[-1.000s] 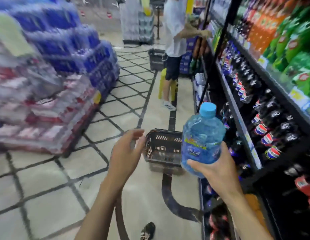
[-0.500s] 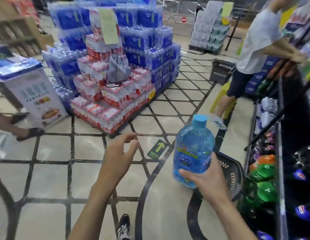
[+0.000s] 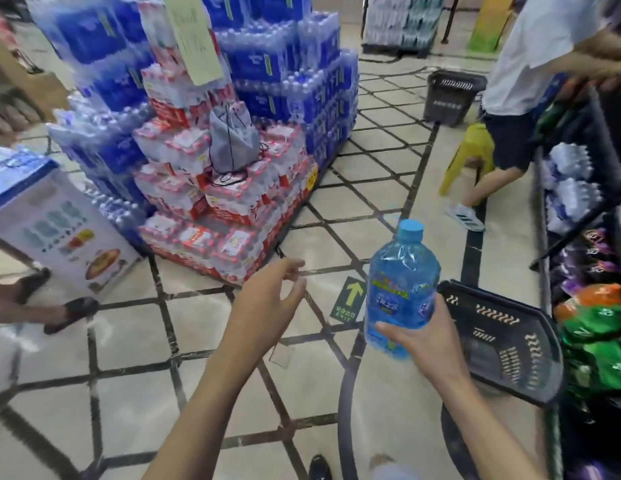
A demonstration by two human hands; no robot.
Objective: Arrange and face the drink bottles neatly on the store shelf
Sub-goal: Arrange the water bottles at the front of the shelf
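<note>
My right hand (image 3: 427,341) grips the blue water bottle (image 3: 401,289) low on its body, thumb across the front. The bottle is roughly upright with the cap on top, held in the air over the floor (image 3: 136,358). It's not on the shelf (image 3: 545,299), which runs along the right edge. Just right of the bottle and behind my right hand is a black basket (image 3: 503,344), up against the shelf front. My left hand (image 3: 267,301) is empty, fingers loose and spread, hovering left of the bottle and not touching it. Green and orange soda bottles (image 3: 600,327) lie on the near shelf level, blurred. Far left is a stack of shrink-wrapped water packs (image 3: 239,206). At far right a person in a white shirt (image 3: 524,64) stands by a yellow stool (image 3: 472,154).
</note>
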